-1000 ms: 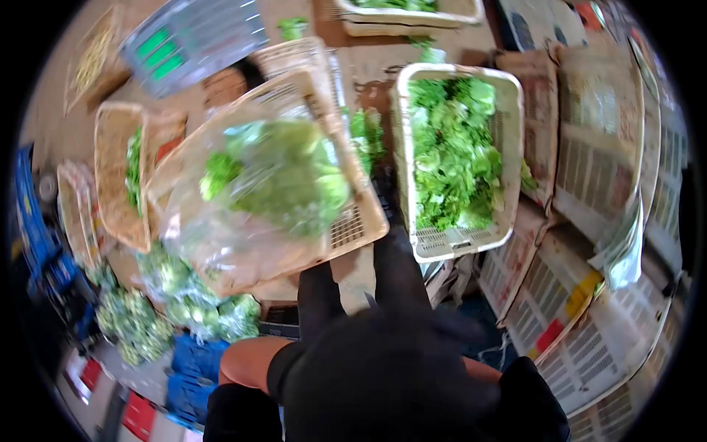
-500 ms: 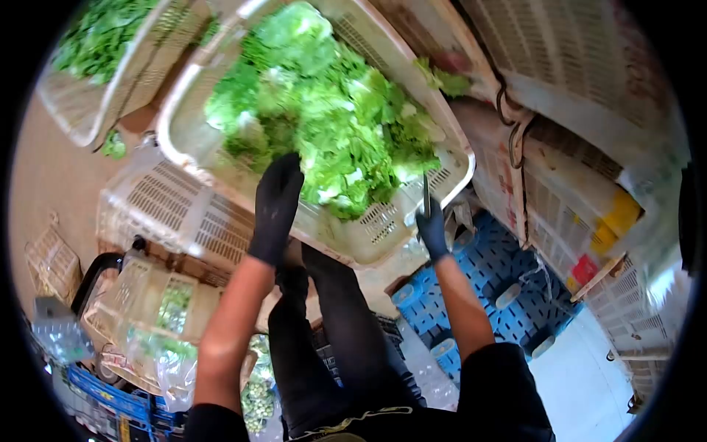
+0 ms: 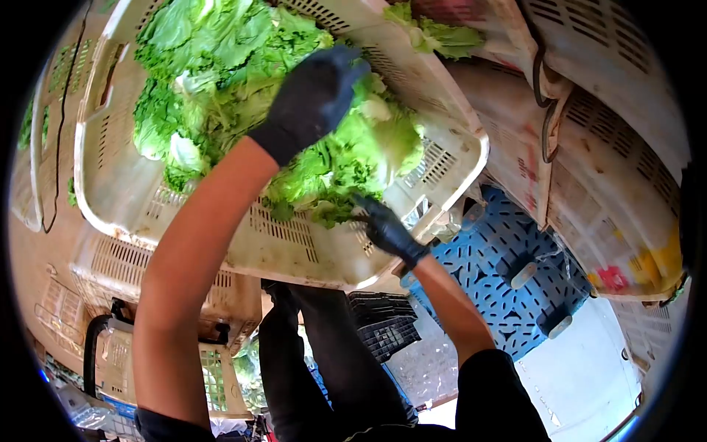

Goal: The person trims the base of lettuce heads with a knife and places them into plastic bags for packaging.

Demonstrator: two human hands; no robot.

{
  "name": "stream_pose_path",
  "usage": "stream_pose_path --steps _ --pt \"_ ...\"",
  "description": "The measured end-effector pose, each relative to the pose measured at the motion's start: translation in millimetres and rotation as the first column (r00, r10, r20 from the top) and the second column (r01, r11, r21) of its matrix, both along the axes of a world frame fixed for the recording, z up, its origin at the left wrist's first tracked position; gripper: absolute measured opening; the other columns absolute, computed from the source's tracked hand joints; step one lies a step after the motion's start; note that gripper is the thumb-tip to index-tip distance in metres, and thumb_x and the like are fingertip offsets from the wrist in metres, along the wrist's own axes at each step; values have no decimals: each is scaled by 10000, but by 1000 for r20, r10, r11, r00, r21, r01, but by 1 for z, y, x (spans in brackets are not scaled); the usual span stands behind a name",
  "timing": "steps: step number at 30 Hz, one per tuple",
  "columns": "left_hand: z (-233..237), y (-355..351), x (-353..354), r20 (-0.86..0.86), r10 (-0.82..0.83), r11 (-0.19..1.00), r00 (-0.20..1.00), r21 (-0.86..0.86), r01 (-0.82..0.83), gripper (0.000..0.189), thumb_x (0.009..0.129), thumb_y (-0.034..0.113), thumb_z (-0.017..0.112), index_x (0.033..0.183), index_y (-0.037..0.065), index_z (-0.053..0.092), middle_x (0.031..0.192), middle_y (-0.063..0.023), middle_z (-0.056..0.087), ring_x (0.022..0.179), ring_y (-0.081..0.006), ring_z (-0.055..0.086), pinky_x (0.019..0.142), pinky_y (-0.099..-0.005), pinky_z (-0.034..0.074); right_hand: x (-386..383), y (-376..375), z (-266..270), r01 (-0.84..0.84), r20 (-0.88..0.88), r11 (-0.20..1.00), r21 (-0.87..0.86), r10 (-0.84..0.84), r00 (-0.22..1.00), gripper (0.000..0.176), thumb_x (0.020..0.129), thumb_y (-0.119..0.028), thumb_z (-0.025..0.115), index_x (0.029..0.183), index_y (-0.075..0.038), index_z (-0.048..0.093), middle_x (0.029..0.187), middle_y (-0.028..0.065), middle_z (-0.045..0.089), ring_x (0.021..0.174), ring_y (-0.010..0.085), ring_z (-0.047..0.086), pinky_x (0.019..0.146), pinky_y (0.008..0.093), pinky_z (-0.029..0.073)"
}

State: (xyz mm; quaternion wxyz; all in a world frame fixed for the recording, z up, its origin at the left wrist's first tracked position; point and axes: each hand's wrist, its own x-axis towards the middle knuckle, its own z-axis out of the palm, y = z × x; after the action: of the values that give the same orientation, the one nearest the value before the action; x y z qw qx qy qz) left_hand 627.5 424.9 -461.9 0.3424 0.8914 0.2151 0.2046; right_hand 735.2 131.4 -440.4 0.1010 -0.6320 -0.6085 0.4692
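Head view showed the left hand (image 3: 313,96) clamped on lettuce (image 3: 206,66) piled in the crate (image 3: 280,247), the right hand (image 3: 383,230) by its rim, grip unclear, so a hard tug might have spilled leaves.

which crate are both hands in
The cream crate heaped with lettuce: left hand on the leaves, right hand at its near rim; stacked crates at right untouched.

Bright daylight, sharp centre, heavy fisheye bending and black vignette at edges.
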Motion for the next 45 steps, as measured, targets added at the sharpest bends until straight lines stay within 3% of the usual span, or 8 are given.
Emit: stream_pose_path --steps 6,13,20,25,30,32,38,45 --pt "-44 -56 3 -367 -242 967 898 -10 256 522 669 182 619 1175 121 503 1260 -128 444 1081 -282 455 929 -372 355 42 -29 27 881 -33 457 -121 -889 457 503 708 36 476 1208 32 425 1193 153 498 1119 238 461 957 288 339" --pt "-63 -144 -142 -406 -301 943 863 -258 208 238 874 158 390 1076 78 489 1196 -111 481 1121 -255 431 1014 -428 274 96 20 -63 939 21 338 -67 -940 340 623 701 -20 558 1274 37 320 1138 146 505 1000 240 498 869 288 386" --pt "32 -182 -106 -271 -248 708 930 -706 -17 320 761 179 580 1043 29 565 986 -179 596 850 -323 595 747 -371 474 53 -34 -32 867 -196 397 -303 -916 351 538 732 27 495 1257 1 382 1125 78 540 984 170 545 810 270 453" --pt "-25 -215 -14 -370 339 -514 865 -843 -160 579 802 326 597 1224 -26 415 1274 -180 414 1097 -237 468 916 -326 365 75 13 -72 854 38 519 33 -855 518 508 708 -26 546 1196 35 418 1062 134 564 912 272 558 833 316 421" --pt "-71 -227 37 -597 479 -382 644 -802 -459 744 824 506 498 1284 -53 325 1310 -223 363 1192 -293 375 990 -325 276 94 33 -72 708 13 585 -397 -767 641 402 727 -110 591 1087 38 493 931 105 596 850 197 557 778 305 441" --pt "-56 -208 26 -581 471 -388 664 -812 -436 723 830 527 477 1277 -31 367 1310 -182 384 1170 -269 390 975 -314 302 83 32 -39 708 -153 350 -614 -932 328 366 737 -79 575 1077 33 502 911 79 583 788 143 555 705 266 463" --pt "-30 -192 -42 -583 218 -750 783 -613 -247 720 820 655 342 1291 110 357 1242 -84 458 1101 -238 467 935 -417 352 45 62 78 570 42 575 -588 -681 731 474 732 -6 523 1196 25 428 1114 107 524 1027 183 498 894 311 396" --pt "110 -191 -88 -210 687 -645 695 -616 452 719 840 605 334 1358 116 232 1333 -106 350 1193 -276 376 992 -456 310 -39 67 230 371 -101 909 -190 -394 914 715 632 106 480 1316 -40 333 1306 146 406 1212 291 379 1007 356 290"
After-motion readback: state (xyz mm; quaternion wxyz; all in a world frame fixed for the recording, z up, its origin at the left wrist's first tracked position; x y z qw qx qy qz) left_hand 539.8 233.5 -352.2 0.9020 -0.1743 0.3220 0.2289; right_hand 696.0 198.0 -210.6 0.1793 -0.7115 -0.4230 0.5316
